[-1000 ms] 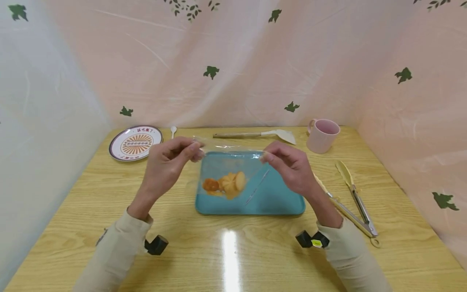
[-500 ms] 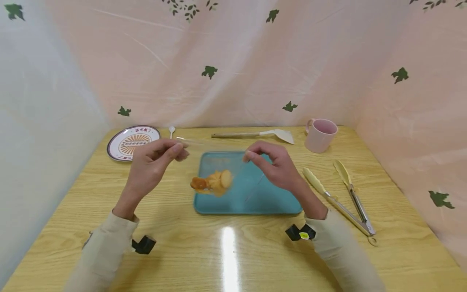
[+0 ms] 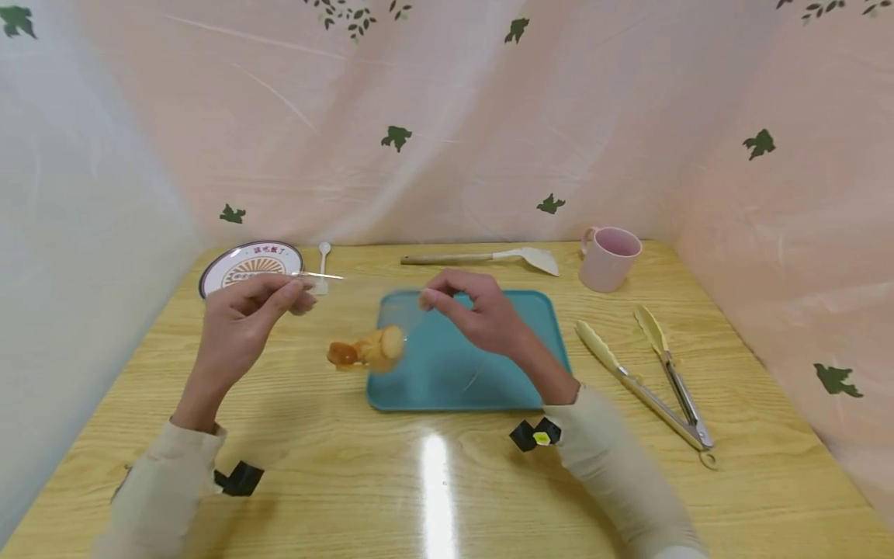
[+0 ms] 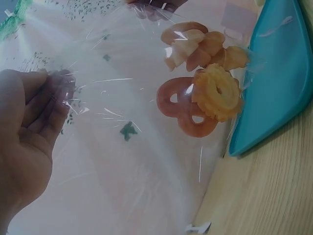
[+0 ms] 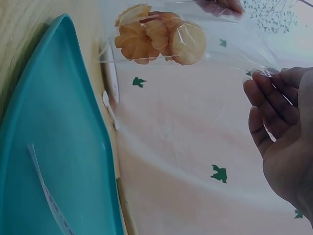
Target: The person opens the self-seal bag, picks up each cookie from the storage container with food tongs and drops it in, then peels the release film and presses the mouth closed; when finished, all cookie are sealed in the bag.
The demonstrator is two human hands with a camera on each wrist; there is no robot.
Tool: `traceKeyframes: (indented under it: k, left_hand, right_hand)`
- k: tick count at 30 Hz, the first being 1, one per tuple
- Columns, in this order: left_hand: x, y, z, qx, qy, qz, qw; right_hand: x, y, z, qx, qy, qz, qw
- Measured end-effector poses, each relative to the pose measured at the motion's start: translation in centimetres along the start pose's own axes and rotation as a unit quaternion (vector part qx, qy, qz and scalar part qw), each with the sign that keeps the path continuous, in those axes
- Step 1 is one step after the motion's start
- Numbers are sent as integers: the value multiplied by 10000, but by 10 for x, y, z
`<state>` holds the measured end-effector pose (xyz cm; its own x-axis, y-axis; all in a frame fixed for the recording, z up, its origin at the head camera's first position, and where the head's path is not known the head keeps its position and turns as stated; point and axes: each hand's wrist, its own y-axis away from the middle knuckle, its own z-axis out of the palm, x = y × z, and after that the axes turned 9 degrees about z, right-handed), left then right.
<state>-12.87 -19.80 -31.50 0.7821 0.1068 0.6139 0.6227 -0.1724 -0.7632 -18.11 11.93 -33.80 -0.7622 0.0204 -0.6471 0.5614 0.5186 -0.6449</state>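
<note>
A clear plastic bag (image 4: 117,98) hangs between my two hands, its top edge stretched across. My left hand (image 3: 240,326) pinches one top corner between thumb and fingers. At the opposite corner my right hand (image 3: 482,314) pinches the film the same way. Cookies (image 3: 366,348) lie gathered at the bottom of the bag: a pretzel-shaped one (image 4: 185,87), a ruffled round one (image 4: 217,93) and a pale smooth round one (image 5: 188,44) among them. The bag hangs over the left end of a teal tray (image 3: 482,392).
A thin printed strip (image 5: 49,196) lies on the tray. Behind stand a patterned plate (image 3: 240,260), a small white spoon (image 3: 324,250), a wooden-handled spatula (image 3: 454,258) and a pink mug (image 3: 606,268). Tongs (image 3: 653,400) lie spread at the right. Fabric walls enclose the table (image 3: 335,481).
Both hands have moved left together, carrying the bag of cookies from over the tray's left half to its left edge. The left hand now overlaps the plate in the head view.
</note>
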Motion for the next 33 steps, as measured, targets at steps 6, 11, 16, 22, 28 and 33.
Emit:
traceKeyframes:
  k: [6, 11, 16, 22, 28, 33]
  left_hand:
    - [-1, 8, -18, 61, 311, -32, 9995]
    - [-6, 17, -34, 79, 584, -19, 9983]
    - [-12, 23, -44, 219, 822, 19, 9964]
    - [-15, 32, -53, 289, 991, 53, 9946]
    - [-12, 40, -61, 214, 855, -208, 9959]
    - [-13, 45, -67, 23, 920, -291, 9953]
  right_hand:
    - [4, -7, 18, -222, -219, 153, 9994]
    - [3, -12, 32, -346, -281, 301, 9986]
    - [5, -16, 45, -430, -356, 383, 9977]
    - [5, -17, 55, -575, -366, 414, 9968]
    - [2, -17, 62, -784, -469, 392, 9950]
    - [2, -16, 67, -992, -571, 523, 9920]
